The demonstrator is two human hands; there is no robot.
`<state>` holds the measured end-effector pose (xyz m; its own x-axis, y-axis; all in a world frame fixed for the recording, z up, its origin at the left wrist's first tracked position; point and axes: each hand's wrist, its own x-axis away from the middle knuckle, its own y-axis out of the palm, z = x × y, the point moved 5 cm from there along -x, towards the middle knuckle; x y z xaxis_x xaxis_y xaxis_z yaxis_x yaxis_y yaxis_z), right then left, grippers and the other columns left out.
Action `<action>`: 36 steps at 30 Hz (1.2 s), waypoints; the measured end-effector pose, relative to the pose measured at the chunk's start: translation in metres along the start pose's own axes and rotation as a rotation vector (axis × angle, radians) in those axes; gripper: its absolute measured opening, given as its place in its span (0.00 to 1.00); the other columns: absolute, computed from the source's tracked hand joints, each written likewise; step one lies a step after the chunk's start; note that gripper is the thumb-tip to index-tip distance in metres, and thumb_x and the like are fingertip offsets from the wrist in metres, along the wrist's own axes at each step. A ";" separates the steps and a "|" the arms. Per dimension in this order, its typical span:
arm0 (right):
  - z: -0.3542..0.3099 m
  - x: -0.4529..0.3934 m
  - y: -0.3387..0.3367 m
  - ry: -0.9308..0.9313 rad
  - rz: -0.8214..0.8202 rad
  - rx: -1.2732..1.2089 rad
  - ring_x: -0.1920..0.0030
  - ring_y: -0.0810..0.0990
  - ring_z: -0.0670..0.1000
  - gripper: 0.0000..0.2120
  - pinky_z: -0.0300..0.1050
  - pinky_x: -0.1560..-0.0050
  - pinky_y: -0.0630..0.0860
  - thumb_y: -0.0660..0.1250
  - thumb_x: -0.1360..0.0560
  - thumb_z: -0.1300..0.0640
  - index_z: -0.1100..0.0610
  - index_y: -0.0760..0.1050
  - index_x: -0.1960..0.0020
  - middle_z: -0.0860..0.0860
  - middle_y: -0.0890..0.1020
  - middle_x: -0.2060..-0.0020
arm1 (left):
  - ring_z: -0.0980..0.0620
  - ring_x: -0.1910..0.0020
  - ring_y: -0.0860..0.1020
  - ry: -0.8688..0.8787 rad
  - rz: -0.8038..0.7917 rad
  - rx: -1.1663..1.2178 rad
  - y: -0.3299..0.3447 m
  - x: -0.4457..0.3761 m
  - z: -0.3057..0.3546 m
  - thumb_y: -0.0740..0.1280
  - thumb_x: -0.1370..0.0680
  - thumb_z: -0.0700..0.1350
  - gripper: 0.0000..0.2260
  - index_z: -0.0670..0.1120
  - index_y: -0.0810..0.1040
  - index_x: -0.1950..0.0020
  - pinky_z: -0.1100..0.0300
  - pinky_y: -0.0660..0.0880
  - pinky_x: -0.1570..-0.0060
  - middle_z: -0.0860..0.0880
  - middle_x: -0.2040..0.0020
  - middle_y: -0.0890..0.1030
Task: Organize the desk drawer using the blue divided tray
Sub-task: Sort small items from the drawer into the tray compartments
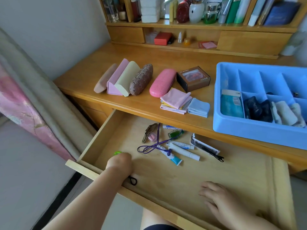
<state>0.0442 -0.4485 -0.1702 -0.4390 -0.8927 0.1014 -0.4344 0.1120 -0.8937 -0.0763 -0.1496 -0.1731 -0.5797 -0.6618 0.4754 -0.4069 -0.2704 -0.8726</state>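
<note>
The right hand lies flat on the floor of the open pale wooden drawer, fingers straight and slightly spread, holding nothing. The left hand reaches into the drawer with fingers curled downward over a small bright green object; whether it actually grips it cannot be told. Just right of the left wrist lies one black hair tie.

Beyond both hands, mid-drawer, sits a loose cluster: one purple cord, three small white tubes, one green bottle, one pink earplug case, and a card of black hairpins.

Farther off, on the desktop above the right hand, rests the blue plastic divided tray: rectangular, thick-rimmed, partitioned into compartments. Its near cells hold a teal packet, dark items and rolled pale cloths.

Beyond the left hand stand five glasses cases in a row, one brown box, and two stacks of folded cloths.
</note>
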 end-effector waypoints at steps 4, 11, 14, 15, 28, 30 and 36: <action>-0.002 0.002 -0.010 0.023 -0.009 -0.047 0.46 0.79 0.40 0.15 0.28 0.48 0.72 0.77 0.35 0.53 0.45 0.82 0.50 0.39 0.78 0.45 | 0.48 0.46 0.78 0.092 -0.008 -0.049 -0.010 0.008 0.023 0.63 0.24 0.41 0.09 0.47 0.77 0.46 0.60 0.72 0.55 0.48 0.47 0.79; -0.027 -0.016 -0.036 0.379 -0.097 -0.995 0.61 0.80 0.45 0.19 0.40 0.51 0.77 0.65 0.23 0.61 0.43 0.69 0.38 0.43 0.78 0.45 | 0.57 0.65 0.79 0.440 -0.116 1.189 -0.044 0.078 0.111 0.73 0.29 0.37 0.07 0.48 0.81 0.58 0.65 0.76 0.60 0.51 0.64 0.83; -0.033 -0.012 -0.060 0.401 -0.039 -1.143 0.65 0.81 0.47 0.11 0.40 0.59 0.78 0.63 0.22 0.63 0.52 0.77 0.44 0.47 0.83 0.59 | 0.53 0.65 0.77 0.460 -0.059 1.358 -0.051 0.102 0.143 0.73 0.29 0.36 0.05 0.45 0.82 0.59 0.61 0.74 0.61 0.46 0.65 0.82; -0.032 -0.007 -0.071 0.401 0.006 -1.103 0.68 0.80 0.47 0.08 0.39 0.63 0.77 0.63 0.22 0.62 0.54 0.79 0.49 0.48 0.82 0.66 | 0.53 0.66 0.76 0.448 -0.036 1.390 -0.051 0.105 0.151 0.73 0.29 0.37 0.03 0.44 0.82 0.60 0.60 0.73 0.61 0.45 0.65 0.82; 0.122 -0.033 -0.320 0.412 0.736 -0.470 0.71 0.80 0.44 0.08 0.37 0.66 0.77 0.60 0.21 0.59 0.56 0.78 0.54 0.47 0.81 0.71 | 0.54 0.74 0.75 0.188 0.109 1.236 -0.014 0.080 0.157 0.68 0.27 0.34 0.11 0.50 0.83 0.58 0.64 0.75 0.66 0.51 0.66 0.83; 0.158 -0.056 -0.320 0.542 0.680 -0.385 0.68 0.81 0.48 0.09 0.46 0.59 0.81 0.59 0.21 0.60 0.62 0.78 0.50 0.51 0.82 0.68 | 0.54 0.73 0.76 0.162 0.145 1.195 -0.012 0.076 0.154 0.69 0.27 0.34 0.13 0.54 0.82 0.58 0.62 0.75 0.62 0.52 0.66 0.83; 0.184 -0.087 -0.300 0.740 0.482 0.059 0.50 0.78 0.59 0.09 0.44 0.57 0.71 0.64 0.23 0.55 0.61 0.76 0.50 0.59 0.81 0.53 | 0.49 0.68 0.77 0.084 0.182 1.224 -0.010 0.065 0.150 0.69 0.27 0.36 0.12 0.54 0.81 0.57 0.55 0.74 0.56 0.48 0.65 0.81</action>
<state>0.3581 -0.4847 0.0088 -0.9692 -0.2403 -0.0537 -0.0381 0.3621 -0.9314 -0.0044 -0.2945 -0.1507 -0.6208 -0.7233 0.3025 0.5845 -0.6841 -0.4363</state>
